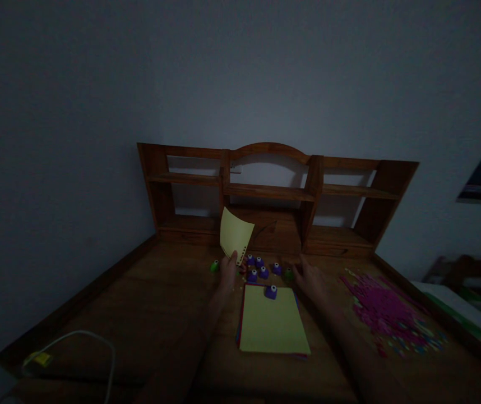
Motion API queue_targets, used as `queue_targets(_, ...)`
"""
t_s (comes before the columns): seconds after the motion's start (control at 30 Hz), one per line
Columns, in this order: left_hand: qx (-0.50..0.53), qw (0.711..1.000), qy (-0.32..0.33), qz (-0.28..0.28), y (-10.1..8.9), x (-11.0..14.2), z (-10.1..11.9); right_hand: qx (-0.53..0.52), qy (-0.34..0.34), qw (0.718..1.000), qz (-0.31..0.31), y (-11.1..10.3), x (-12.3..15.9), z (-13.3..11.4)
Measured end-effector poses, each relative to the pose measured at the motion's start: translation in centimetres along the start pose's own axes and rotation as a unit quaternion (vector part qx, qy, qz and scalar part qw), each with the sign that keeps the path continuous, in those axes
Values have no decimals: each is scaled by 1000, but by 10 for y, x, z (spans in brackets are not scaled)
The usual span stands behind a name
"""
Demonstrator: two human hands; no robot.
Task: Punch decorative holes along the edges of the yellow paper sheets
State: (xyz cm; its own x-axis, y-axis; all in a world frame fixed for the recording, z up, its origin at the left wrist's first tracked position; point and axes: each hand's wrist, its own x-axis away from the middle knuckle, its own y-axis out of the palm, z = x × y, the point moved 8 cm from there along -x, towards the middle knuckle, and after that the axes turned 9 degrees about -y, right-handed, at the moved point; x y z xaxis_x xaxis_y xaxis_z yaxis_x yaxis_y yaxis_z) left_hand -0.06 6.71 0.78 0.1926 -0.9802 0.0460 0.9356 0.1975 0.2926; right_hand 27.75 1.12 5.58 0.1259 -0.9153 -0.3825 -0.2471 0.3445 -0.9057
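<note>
My left hand (228, 270) pinches the lower edge of a pale yellow sheet of paper (235, 233), which stands up and curls; small holes run along its lower edges. My right hand (309, 276) is beside a green paper punch (288, 274), fingers somewhat apart at its right side; dimness hides whether they touch it. Between my hands stand several purple paper punches (263, 272) with white round tops. Another purple punch (271, 292) rests on the top edge of a stack of coloured paper (272, 322), yellow sheet uppermost. A second green punch (214, 266) sits left of my left hand.
A large heap of magenta paper pieces (381, 306), with multicoloured bits at its near end, covers the desk's right side. A wooden shelf unit (268, 193) lines the back. A white cable (84, 332) loops at the front left. Raised wooden edging borders the desk (152, 303).
</note>
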Motion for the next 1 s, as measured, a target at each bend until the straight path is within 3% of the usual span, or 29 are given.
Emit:
queue_targets(0.07, -1, 1000, 1, 6, -1, -1, -2, -37, -47, 998, -6, -4, -7, -26)
queue_targets(0.27, -4, 1000, 11, 8, 3, -2, -7, -85, -221, 965, -109, 5, -26, -115)
queue_targets(0.47, -39, 999, 3, 14, 3, 3, -4, -82, -226, 959, -149, 31, -33, -137)
queue_targets(0.63, -22, 999, 3, 24, -1, 3, -5, -75, -223, 961, -146, 22, -33, -129)
queue_targets(0.73, -15, 1000, 4, 26, -3, 1, -8, -107, -210, 968, -86, 3, -34, -108)
queue_targets(0.83, -4, 1000, -6, 23, -3, -1, -13, -208, -166, 964, -16, -5, -30, -75)
queue_targets(0.9, 0, 1000, -7, 26, -2, -2, -14, -338, -114, 934, 18, 2, -26, -52)
queue_targets(1.0, 0, 1000, 6, 30, 0, -1, -12, -557, 0, 829, 46, 25, -18, -24)
